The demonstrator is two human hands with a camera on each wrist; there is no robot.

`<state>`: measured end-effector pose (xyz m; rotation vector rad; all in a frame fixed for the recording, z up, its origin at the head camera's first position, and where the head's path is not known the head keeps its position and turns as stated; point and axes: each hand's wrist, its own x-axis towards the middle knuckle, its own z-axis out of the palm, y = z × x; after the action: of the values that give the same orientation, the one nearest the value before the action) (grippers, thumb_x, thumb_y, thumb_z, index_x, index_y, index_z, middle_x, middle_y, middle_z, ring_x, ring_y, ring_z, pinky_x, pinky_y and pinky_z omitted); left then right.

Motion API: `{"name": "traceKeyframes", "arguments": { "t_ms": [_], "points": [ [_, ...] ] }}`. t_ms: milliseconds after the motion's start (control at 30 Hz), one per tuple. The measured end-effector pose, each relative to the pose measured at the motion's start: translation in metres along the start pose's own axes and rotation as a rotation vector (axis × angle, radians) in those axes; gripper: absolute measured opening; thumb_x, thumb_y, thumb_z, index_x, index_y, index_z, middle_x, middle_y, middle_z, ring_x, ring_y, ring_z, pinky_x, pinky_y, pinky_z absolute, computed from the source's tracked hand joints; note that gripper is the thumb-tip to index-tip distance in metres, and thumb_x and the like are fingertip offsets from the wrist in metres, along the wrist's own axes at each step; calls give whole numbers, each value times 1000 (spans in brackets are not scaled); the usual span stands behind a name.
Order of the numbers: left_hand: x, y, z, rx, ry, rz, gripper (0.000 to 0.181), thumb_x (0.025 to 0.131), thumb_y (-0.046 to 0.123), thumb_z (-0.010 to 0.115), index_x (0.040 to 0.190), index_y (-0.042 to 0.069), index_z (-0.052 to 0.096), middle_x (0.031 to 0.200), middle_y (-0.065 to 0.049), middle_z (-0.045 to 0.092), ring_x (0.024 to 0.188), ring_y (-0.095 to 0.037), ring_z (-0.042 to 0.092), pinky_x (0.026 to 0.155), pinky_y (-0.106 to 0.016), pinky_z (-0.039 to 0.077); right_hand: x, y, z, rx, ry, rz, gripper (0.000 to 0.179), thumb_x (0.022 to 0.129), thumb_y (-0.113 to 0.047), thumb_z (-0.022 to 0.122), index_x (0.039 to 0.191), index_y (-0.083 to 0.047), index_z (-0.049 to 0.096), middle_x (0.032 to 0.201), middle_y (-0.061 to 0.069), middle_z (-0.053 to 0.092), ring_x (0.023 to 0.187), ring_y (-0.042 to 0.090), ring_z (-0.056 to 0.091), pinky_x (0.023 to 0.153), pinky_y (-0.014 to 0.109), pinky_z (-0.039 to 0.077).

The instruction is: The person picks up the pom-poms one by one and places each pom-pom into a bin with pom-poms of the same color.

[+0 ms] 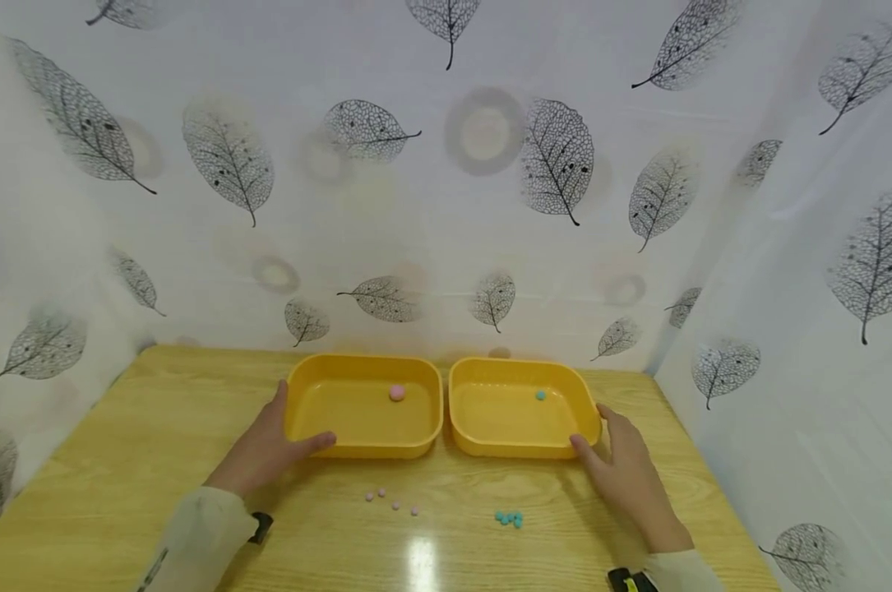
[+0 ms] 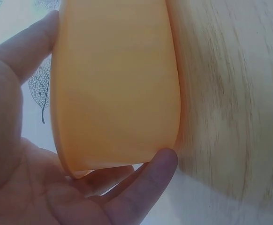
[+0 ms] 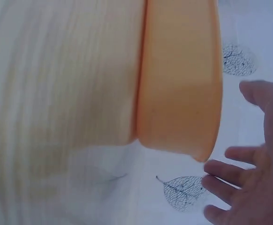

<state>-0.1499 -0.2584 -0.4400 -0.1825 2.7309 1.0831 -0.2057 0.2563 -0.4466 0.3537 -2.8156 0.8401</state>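
Observation:
Two yellow plastic trays stand side by side on the table. The left tray (image 1: 342, 419) holds one pink ball (image 1: 397, 393); inside the right tray (image 1: 501, 423) lies a small teal ball (image 1: 540, 395). My left hand (image 1: 264, 448) grips the left tray's outer end, its thumb at the front rim and its fingers round the end wall, as the left wrist view shows. At the other side, my right hand (image 1: 626, 477) is beside the right tray's outer front corner. Its fingers are spread, with the fingertips close to the rim in the right wrist view.
Several small pink balls (image 1: 396, 506) lie scattered on the wooden table (image 1: 327, 543) before the left tray. A cluster of teal balls (image 1: 510, 518) lies before the right one. A white leaf-patterned sheet (image 1: 431, 230) hangs behind the trays and along both sides.

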Motion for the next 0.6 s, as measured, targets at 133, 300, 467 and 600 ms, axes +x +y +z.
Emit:
{"name": "traceKeyframes", "arguments": {
  "t_ms": [133, 300, 467, 600],
  "points": [
    [-1, 2, 1, -8, 3, 5, 135, 88, 70, 68, 160, -1, -21, 165, -38, -1, 149, -60, 11, 118, -72, 17, 1, -14, 1, -10, 140, -64, 58, 100, -28, 70, 143, 7, 51, 138, 27, 57, 129, 48, 49, 106, 65, 40],
    [-1, 3, 0, -12, 5, 10, 134, 88, 69, 68, 160, 0, -21, 165, -38, -1, 149, -60, 11, 118, -72, 18, -1, -47, 9, -35, 142, -167, 31, 96, -18, 75, 123, -3, 68, 114, 11, 70, 106, 29, 65, 90, 50, 56],
    [-1, 3, 0, -16, 10, 8, 134, 88, 70, 68, 160, 1, -20, 165, -38, 1, 149, -60, 13, 118, -72, 19, -4, -84, 23, -57, 93, -378, 18, 88, -11, 82, 105, -11, 74, 94, -4, 70, 85, 11, 66, 74, 30, 59],
    [-1, 1, 2, -11, 16, 8, 134, 87, 71, 68, 161, 0, -18, 165, -39, 3, 148, -61, 17, 117, -72, 20, -9, -110, 40, -41, -15, -512, 15, 88, -14, 82, 100, -14, 74, 91, -7, 70, 81, 7, 65, 72, 24, 58]
  ]
}}
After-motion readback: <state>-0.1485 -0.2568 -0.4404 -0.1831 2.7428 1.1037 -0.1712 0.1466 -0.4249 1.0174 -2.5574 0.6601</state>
